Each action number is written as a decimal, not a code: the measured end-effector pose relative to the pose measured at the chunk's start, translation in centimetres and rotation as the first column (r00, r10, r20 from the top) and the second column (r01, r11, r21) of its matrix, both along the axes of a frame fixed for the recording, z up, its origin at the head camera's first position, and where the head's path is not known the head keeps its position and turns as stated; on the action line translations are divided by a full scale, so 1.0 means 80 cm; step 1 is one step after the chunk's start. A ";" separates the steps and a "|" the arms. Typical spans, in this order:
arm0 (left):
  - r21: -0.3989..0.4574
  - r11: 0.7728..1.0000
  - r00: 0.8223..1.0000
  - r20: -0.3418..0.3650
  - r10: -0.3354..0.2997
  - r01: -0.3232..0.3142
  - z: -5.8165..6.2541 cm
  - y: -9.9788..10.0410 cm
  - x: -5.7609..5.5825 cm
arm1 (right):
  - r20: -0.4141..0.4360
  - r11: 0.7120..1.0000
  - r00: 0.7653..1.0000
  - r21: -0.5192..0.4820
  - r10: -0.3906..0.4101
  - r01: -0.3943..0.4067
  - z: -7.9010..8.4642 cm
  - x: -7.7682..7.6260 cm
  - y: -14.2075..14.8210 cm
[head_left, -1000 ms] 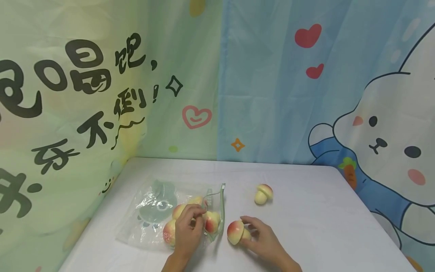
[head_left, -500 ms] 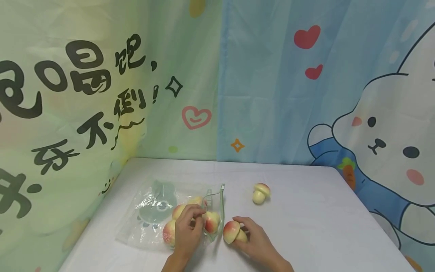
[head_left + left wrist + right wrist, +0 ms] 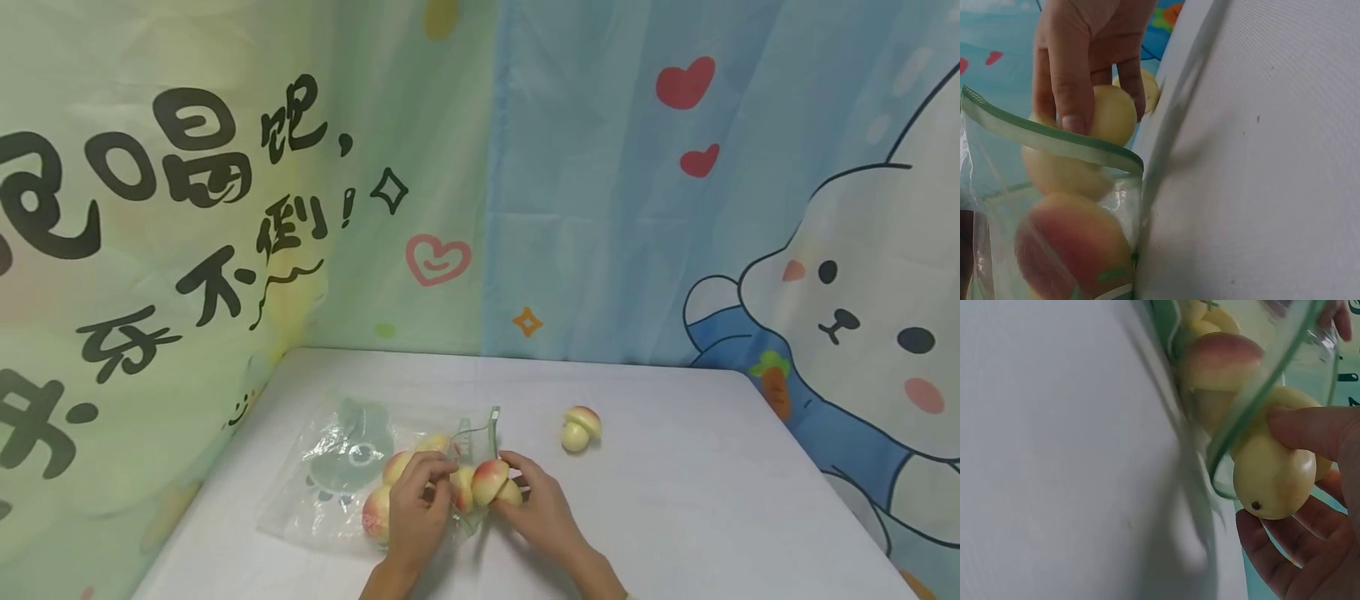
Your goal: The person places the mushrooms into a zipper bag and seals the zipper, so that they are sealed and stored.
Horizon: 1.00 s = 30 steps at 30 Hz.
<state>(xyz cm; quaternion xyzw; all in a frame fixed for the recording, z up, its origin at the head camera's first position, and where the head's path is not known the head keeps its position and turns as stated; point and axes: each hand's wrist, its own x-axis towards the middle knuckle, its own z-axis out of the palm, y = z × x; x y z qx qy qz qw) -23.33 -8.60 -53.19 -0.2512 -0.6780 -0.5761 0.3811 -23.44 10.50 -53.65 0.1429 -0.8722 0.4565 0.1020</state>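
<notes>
My right hand (image 3: 543, 512) grips a toy mushroom (image 3: 489, 482) with a red-and-yellow cap and pale stem, at the mouth of a clear zip bag (image 3: 300, 508). In the left wrist view its cap shows behind the bag's green rim (image 3: 1085, 144), while the stem (image 3: 1115, 115) is in the fingers outside. My left hand (image 3: 418, 508) pinches the bag near its opening; the fingertips' hold is partly hidden. Several similar mushrooms (image 3: 377, 515) lie inside the bag, one right at the mouth (image 3: 1219, 362).
Another mushroom (image 3: 580, 429) rests on the white tabletop (image 3: 675, 475), behind and right of my right hand. A printed curtain (image 3: 570, 208) hangs behind the table's far edge.
My right hand has carried its mushroom left and slightly away from me, from beside the bag to its mouth. The left hand keeps its place on the bag.
</notes>
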 end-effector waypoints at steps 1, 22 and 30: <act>0.001 1.000 1.000 0.001 -0.005 0.005 0.001 0.000 0.000 | -0.006 1.000 1.000 0.000 0.006 -0.006 0.000 -0.001 -0.002; -0.020 1.000 0.999 -0.042 -0.006 0.005 -0.001 0.000 -0.001 | 0.053 0.982 0.987 0.108 0.153 -0.158 0.000 -0.021 -0.040; -0.039 0.999 1.000 -0.027 0.011 -0.012 0.000 -0.001 -0.002 | 0.060 0.987 0.987 0.040 0.152 -0.155 0.000 -0.021 -0.032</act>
